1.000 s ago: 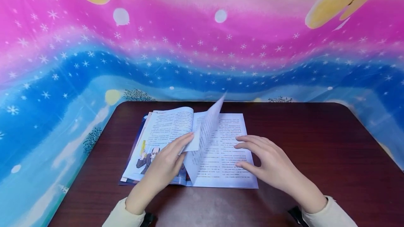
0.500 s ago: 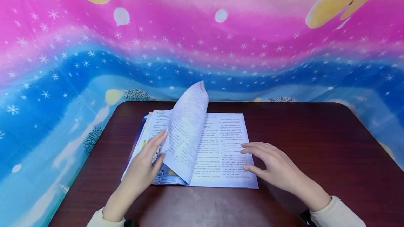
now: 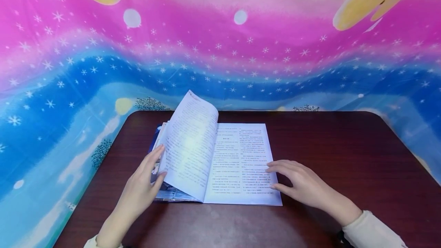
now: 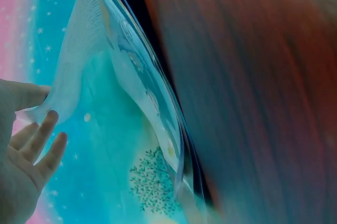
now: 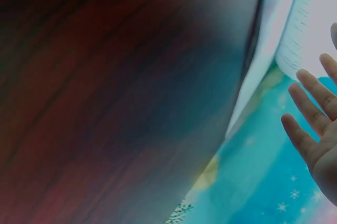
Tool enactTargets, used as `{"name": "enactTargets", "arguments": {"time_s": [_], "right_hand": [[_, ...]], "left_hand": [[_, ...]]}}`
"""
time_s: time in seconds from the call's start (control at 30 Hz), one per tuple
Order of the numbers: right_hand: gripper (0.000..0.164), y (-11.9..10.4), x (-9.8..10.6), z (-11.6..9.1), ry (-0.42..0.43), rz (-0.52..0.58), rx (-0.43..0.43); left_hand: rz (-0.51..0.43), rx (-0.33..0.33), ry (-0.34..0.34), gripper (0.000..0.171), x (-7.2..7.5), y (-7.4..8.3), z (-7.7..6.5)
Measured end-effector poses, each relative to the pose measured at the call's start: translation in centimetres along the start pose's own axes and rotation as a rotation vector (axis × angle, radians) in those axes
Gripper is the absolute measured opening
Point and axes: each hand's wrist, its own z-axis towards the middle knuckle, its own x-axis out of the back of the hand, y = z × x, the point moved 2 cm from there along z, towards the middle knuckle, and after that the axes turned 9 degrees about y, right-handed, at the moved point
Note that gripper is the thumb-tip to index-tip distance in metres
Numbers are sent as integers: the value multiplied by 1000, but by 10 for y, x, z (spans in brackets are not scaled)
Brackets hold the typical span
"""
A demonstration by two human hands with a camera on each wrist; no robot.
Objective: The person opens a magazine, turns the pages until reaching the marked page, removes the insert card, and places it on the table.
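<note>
An open magazine (image 3: 241, 163) with printed text lies on the table. One page (image 3: 193, 141) stands raised and curved over its left half, its upper corner leaning left. My left hand (image 3: 141, 183) pinches that page's outer edge between thumb and fingers. In the left wrist view the left hand (image 4: 31, 150) has its thumb on one side of the thin page (image 4: 73, 76), with the other fingers spread. Over the right page's outer edge hovers my right hand (image 3: 303, 183), fingers loosely extended; whether they touch the paper I cannot tell. The right wrist view shows that hand (image 5: 321, 118) with spread fingers, holding nothing.
The dark reddish-brown table (image 3: 330, 144) extends around the magazine and has rounded far corners. Behind it hangs a pink and blue cloth (image 3: 220, 64) with snowflakes, also covering the left and right sides.
My left hand has moved left and toward me, carrying the raised page from nearly upright over to the left half. The right hand has shifted slightly right.
</note>
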Motion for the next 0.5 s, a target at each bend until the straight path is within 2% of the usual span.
{"name": "enactTargets", "arguments": {"time_s": [0.17, 0.3, 0.5], "right_hand": [[40, 7, -3, -4, -68, 1, -19], [41, 10, -6, -7, -97, -1, -6], [44, 13, -9, -10, -142, -2, -27]], "left_hand": [[4, 65, -31, 85, 6, -7, -1], [15, 81, -59, 81, 10, -13, -3], [61, 110, -155, 74, 12, -24, -8]]}}
